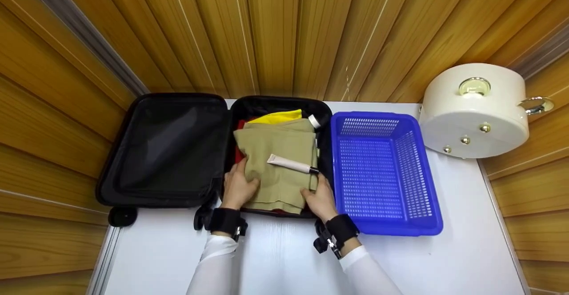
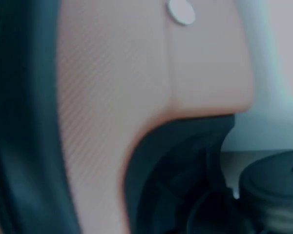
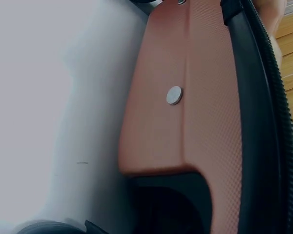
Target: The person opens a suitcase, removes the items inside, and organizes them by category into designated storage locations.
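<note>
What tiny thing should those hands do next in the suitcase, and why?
Maybe press the tan cloth down lightly: the left hand and right hand are at its sides, and its near edge lies close to the rim of the open suitcase. Going lightly seems wise, because the pale tube lies on top.

We have a smooth white table [image 1: 275,253] before us, with a short dark mark on its surface. On it we see an open suitcase [image 1: 171,153] with a pinkish ribbed shell and black lining, its two halves laid side by side. Just right of the suitcase we find a rectangular blue plastic basket [image 1: 369,179] with perforated walls. Near the back right corner we see a rounded cream case [image 1: 449,108] with gold-coloured knobs.
</note>
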`<state>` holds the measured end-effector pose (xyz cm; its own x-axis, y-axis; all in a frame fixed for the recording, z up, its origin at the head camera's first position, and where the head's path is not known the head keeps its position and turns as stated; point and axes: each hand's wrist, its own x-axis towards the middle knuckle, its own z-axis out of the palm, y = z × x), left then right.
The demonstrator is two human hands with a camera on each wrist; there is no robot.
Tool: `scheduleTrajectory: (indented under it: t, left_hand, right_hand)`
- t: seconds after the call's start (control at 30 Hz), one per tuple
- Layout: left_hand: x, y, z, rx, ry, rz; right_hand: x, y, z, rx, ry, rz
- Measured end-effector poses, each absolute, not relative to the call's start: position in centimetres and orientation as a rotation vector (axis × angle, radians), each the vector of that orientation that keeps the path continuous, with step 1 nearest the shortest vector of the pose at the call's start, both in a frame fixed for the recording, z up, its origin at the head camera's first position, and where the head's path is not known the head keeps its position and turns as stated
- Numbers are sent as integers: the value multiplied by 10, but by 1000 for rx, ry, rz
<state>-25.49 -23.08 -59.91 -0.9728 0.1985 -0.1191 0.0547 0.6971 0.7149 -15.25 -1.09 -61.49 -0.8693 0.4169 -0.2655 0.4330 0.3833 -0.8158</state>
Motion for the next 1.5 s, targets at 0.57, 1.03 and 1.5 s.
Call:
scheduleTrajectory:
  t: [0.57, 1.03, 1.5]
  left_hand:
    - [-262, -226, -565, -105, 2061, 1733]
    - [-257, -216, -493, 475, 1998, 2149]
    - [-237, -238, -459, 417, 2074, 2265]
  right_hand:
    - [-153, -13, -614, 995, 2510, -1926]
    - [-146, -18, -568, 861, 2128, -2308]
    - [-137, -35, -539, 665, 1952, -2398]
